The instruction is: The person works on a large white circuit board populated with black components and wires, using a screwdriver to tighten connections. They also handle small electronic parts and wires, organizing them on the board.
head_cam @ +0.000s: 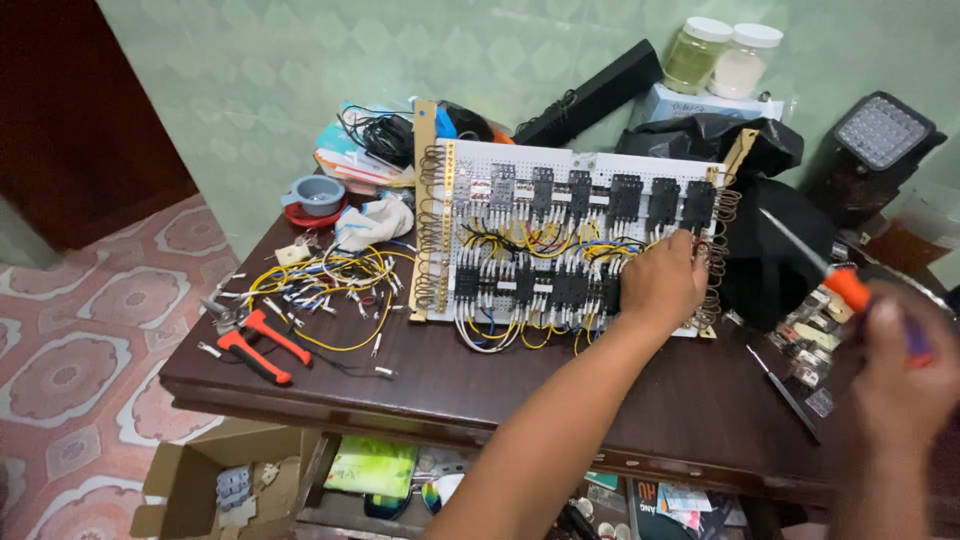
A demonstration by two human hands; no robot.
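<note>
Nearest the camera, the right hand (905, 375) is blurred at the right edge, its fingers wrapped round the orange handle of a long-shafted screwdriver (805, 255), whose thin metal shaft slants up and to the left, apparently held ready near the work rather than laid down. The left hand (663, 282) reaches across the dark brown wooden desk (560, 385) and rests against the right part of the white perforated wiring board (575, 245); its fingers curl in among the yellow and blue wires there, though whether they pinch one I cannot tell. The board lies near the middle of the desk, its far edge seemingly raised, so the two rows of black relay blocks (625, 200) face the person. Just left of it lies a loose bundle of yellow and white cut wires (320, 280), within easy reach, and beyond that red-handled pliers (262, 348) near the desk's left edge. Further back stand a small grey-blue cup on a red saucer (317, 195), two clear lidded jars (720, 55) by the pale green wall and a black square lamp (880, 140) at the right. Below the desk's edge an open cardboard box (215, 480) sits on the patterned tile floor
</note>
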